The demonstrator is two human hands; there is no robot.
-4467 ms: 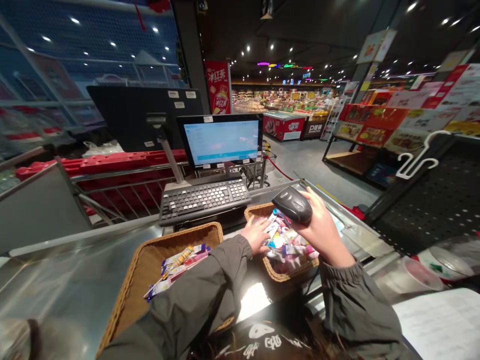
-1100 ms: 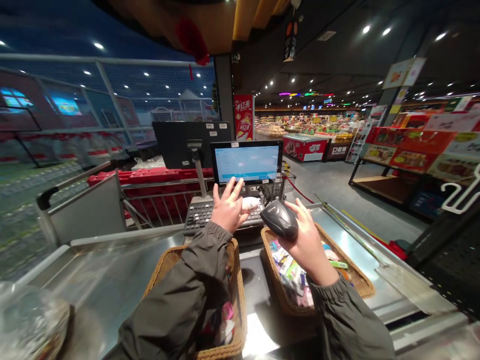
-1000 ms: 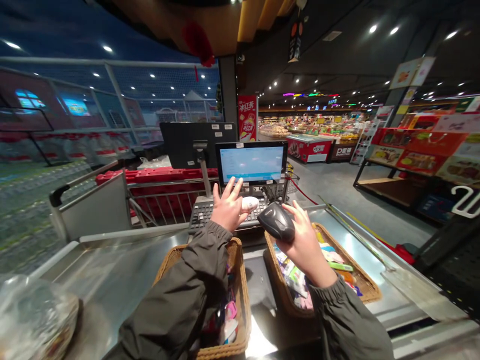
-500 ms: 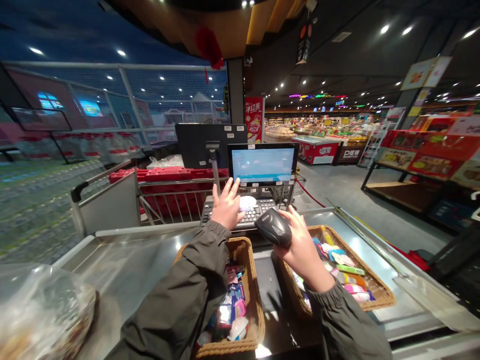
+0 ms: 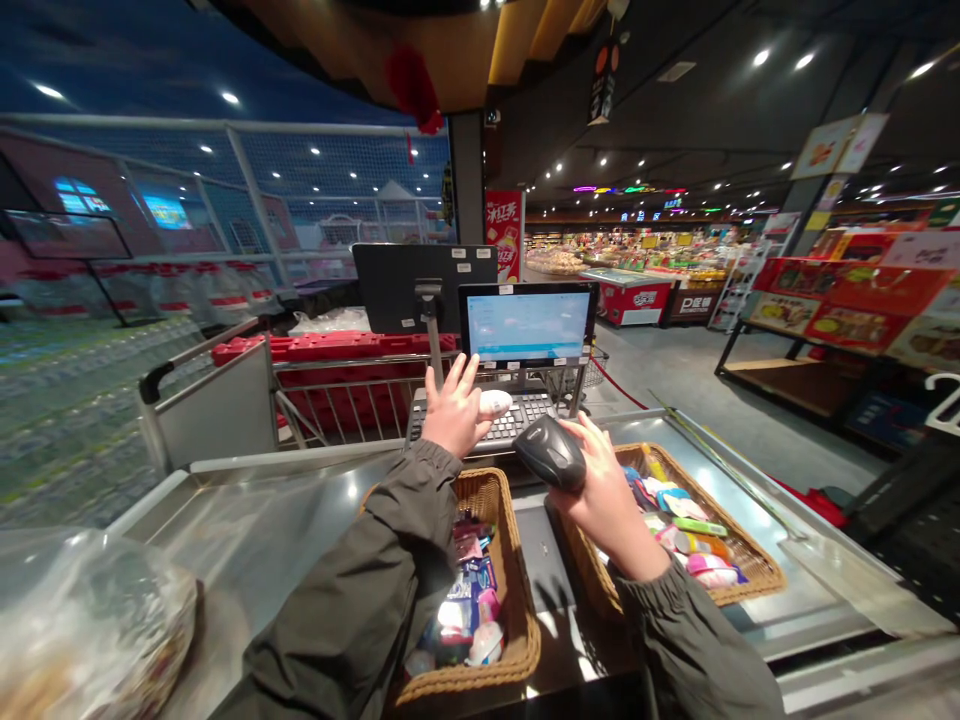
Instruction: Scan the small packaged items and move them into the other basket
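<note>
My left hand is open, its fingers spread over the left part of a black keyboard. Close beside it, on the keyboard, lies a white rounded object that looks like a computer mouse; I cannot tell whether my fingers touch it. My right hand is wrapped round a black barcode scanner, held above the gap between two wicker baskets. Behind the keyboard stands a lit monitor. Small packaged goods fill the left basket and the right basket.
A metal checkout counter runs to both sides. Clear plastic bags lie at its left end. A second screen, seen from behind, stands beside the monitor. Past the counter are a metal rail and boxed goods on a rack.
The view has shifted slightly, moving the baskets and background a little in the frame. Both hands keep nearly the same pose, and the scanner stays in my right hand.
</note>
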